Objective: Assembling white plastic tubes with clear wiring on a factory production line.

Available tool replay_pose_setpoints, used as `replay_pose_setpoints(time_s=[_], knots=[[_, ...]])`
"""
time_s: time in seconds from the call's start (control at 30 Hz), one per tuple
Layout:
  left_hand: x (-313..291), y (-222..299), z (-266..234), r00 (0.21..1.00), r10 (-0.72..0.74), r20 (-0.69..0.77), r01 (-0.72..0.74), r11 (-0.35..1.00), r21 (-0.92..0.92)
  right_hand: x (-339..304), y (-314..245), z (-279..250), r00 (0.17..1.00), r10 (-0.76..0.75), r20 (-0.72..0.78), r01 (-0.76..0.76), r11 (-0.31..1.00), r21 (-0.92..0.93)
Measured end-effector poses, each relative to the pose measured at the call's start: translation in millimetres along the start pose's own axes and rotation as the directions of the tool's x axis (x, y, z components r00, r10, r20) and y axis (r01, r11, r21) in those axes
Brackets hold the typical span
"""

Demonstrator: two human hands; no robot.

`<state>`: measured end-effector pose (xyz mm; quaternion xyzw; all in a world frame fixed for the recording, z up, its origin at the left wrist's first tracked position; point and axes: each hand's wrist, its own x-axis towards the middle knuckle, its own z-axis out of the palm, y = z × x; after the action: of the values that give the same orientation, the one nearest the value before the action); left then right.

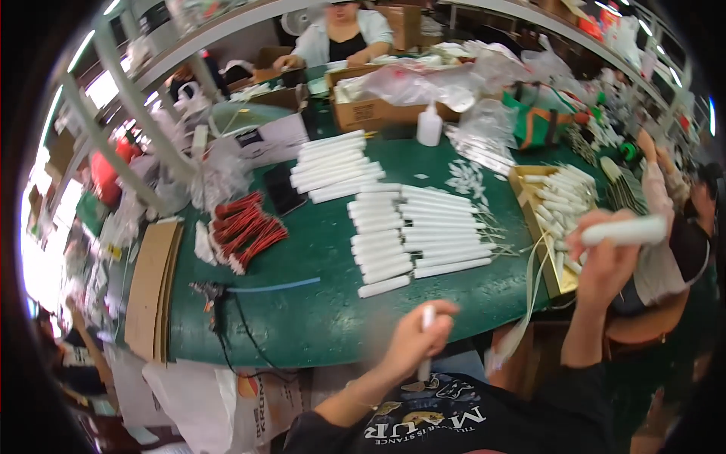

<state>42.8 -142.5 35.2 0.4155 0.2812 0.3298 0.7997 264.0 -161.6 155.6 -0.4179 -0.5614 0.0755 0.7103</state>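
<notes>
Right hand (605, 253) raised at right, fingers wrapped round a white tube (626, 230); left hand (414, 337) near, pinching a thin white stick (426, 340); rows of white tubes (412, 227) lie between on green table (318, 303); gold tray (541, 234) right; red wire bundles (246, 231) left.

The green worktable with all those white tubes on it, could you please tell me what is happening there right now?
A person at the green worktable has both hands raised. The right hand grips a white plastic tube held sideways over a shallow yellow tray of similar tubes. The left hand holds a thin white stick upright near the table's edge. Rows of white tubes lie sorted mid-table beside a bundle of red wires. Another person sits at the far end.
</notes>
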Motion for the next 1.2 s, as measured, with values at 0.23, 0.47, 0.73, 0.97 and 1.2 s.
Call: replay_pose_setpoints(time_s=[0.23,0.47,0.73,0.97,1.2], knots=[[2,2,21,0.986,0.169,0.012,-0.169,0.986,-0.014,-96,25,37,0.914,0.344,0.215,-0.374,0.921,0.114],[-5,3,12,0.964,0.234,-0.127,-0.231,0.972,0.04,-118,25,48,0.807,0.523,0.274,-0.574,0.804,0.156],[0,1,7,0.988,0.143,-0.06,-0.149,0.982,-0.117,-122,33,41,0.826,0.509,0.244,-0.547,0.827,0.127],[-7,0,4,0.98,0.198,0.002,-0.196,0.973,-0.125,-132,30,32,0.729,0.662,0.173,-0.684,0.695,0.222],[2,8,-18,0.992,0.119,0.04,-0.098,0.933,-0.346,-137,74,12,0.499,0.796,0.342,-0.86,0.504,0.08]])
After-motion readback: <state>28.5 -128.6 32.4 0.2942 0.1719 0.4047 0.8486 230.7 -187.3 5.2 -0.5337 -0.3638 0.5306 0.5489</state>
